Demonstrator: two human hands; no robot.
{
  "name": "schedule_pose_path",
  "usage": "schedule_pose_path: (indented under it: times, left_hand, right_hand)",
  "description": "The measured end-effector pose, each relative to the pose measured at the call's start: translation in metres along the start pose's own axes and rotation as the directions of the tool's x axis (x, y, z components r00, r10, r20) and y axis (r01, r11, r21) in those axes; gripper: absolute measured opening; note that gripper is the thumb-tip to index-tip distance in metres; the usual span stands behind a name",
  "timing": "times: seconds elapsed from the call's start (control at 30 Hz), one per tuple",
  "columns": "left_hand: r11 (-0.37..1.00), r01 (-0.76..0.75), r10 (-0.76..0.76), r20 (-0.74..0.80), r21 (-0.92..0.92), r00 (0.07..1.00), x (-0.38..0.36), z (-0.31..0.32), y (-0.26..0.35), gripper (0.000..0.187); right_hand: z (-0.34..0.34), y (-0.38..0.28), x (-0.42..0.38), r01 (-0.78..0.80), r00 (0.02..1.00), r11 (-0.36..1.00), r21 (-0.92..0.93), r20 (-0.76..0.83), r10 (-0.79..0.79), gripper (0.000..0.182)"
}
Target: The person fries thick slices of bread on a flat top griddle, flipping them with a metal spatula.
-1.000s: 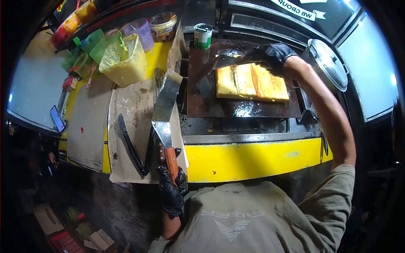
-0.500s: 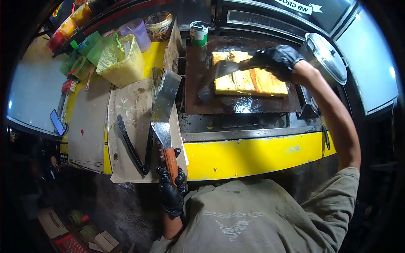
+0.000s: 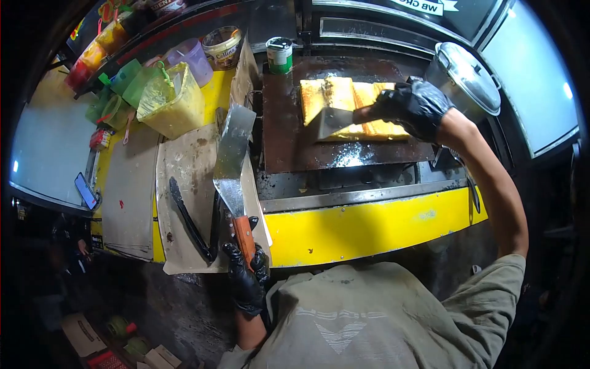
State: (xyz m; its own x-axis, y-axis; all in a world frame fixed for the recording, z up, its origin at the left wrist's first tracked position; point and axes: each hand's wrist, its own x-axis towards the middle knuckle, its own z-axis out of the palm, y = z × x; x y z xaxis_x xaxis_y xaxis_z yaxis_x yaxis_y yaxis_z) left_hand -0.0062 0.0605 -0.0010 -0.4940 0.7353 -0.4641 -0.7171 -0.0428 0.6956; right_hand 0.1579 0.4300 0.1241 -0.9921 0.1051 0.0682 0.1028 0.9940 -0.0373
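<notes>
My left hand, in a black glove, is closed on the wooden handle of a long metal spatula that points up over the cardboard. Over the griddle, my right hand, also gloved in black, grips a scraper by its handle. The scraper's blade lies over the front left part of the yellow, browned bread slabs, which sit side by side on the griddle. Black tongs rest on the cardboard beside the long spatula.
A green and white can stands at the griddle's back left corner. To the right is a lidded metal pot. A yellow tub, a purple cup and a labelled tub stand at the back left. A phone lies far left.
The scraper in my right hand has moved toward the front edge of the bread slabs, with its blade turned more steeply. My left hand keeps its hold on the long spatula. The view has shifted slightly.
</notes>
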Motion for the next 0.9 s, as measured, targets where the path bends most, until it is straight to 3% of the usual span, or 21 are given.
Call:
schedule_pose_path:
  times: [0.07,0.13,0.17,0.23,0.3,0.33,0.43,0.53,0.6,0.63,0.67,0.73,0.77,0.8,0.87,0.9]
  left_hand:
    - [0.998,-0.022,0.021,0.014,0.066,1.0,0.001,0.013,0.004,0.06]
    - [0.999,0.013,-0.013,0.017,0.03,1.0,0.011,0.004,-0.004,0.057]
    - [0.999,0.049,-0.049,0.014,-0.002,0.999,0.015,0.001,-0.008,0.055]
    - [0.998,0.039,-0.037,-0.028,0.057,0.999,0.021,0.005,-0.01,0.05]
    - [0.991,0.031,-0.018,-0.106,0.128,0.994,0.026,0.013,-0.011,0.042]
    - [0.992,0.033,-0.02,-0.109,0.121,0.994,0.029,0.017,-0.01,0.042]
    - [0.968,0.068,-0.057,-0.052,0.241,0.997,0.038,0.023,-0.012,0.041]
    - [0.963,0.144,-0.134,-0.056,0.227,0.989,0.048,0.027,-0.016,0.044]
    - [0.949,0.124,-0.11,-0.064,0.291,0.992,0.053,0.042,-0.01,0.048]
    - [0.944,0.154,-0.135,-0.083,0.292,0.987,0.057,0.042,-0.011,0.049]
    - [0.938,0.162,-0.145,-0.075,0.307,0.987,0.059,0.045,-0.01,0.049]
    - [0.939,0.195,-0.177,-0.088,0.283,0.98,0.06,0.052,-0.007,0.049]
    - [0.959,0.221,-0.199,-0.132,0.175,0.971,0.057,0.057,-0.006,0.039]
    - [0.956,0.227,-0.205,-0.129,0.188,0.97,0.056,0.057,-0.005,0.039]
    - [0.97,0.143,-0.142,-0.024,0.194,0.99,0.051,0.056,-0.003,0.037]
    - [0.961,0.066,-0.058,-0.038,0.269,0.998,0.047,0.065,-0.001,0.035]
  right_hand:
    - [-0.007,-0.007,-0.018,0.02,0.999,0.99,-0.143,-0.038,-0.025,0.044]
    - [-0.005,-0.022,-0.04,-0.275,0.961,0.961,0.011,0.044,0.275,0.047]
    - [-0.01,-0.039,-0.04,-0.075,0.993,0.994,-0.086,-0.102,0.066,0.05]
    - [-0.02,-0.073,-0.069,-0.199,0.979,0.961,-0.192,-0.08,0.187,0.057]
    - [-0.01,-0.094,-0.109,-0.276,0.958,0.907,-0.317,-0.171,0.231,0.063]
    - [-0.015,-0.11,-0.121,-0.347,0.932,0.911,-0.222,-0.188,0.309,0.056]
    - [0.002,-0.151,-0.154,-0.494,0.87,0.783,-0.378,-0.207,0.448,0.035]
    - [0.023,-0.173,-0.162,-0.641,0.767,0.731,-0.234,-0.228,0.6,0.033]
    - [0.04,-0.175,-0.162,-0.621,0.781,0.756,-0.208,-0.247,0.574,0.03]
    - [0.055,-0.179,-0.156,-0.653,0.757,0.704,-0.28,-0.245,0.605,0.029]
    - [0.073,-0.179,-0.157,-0.686,0.726,0.697,-0.209,-0.263,0.635,0.032]
    - [0.093,-0.174,-0.155,-0.652,0.743,0.755,-0.07,-0.259,0.617,0.033]
    - [0.089,-0.176,-0.157,-0.691,0.705,0.722,-0.034,-0.252,0.663,0.032]
    - [0.081,-0.182,-0.159,-0.701,0.695,0.712,-0.028,-0.251,0.674,0.032]
    - [0.058,-0.194,-0.166,-0.681,0.725,0.707,-0.19,-0.316,0.613,0.033]
    - [0.048,-0.2,-0.159,-0.69,0.718,0.699,-0.188,-0.296,0.63,0.032]
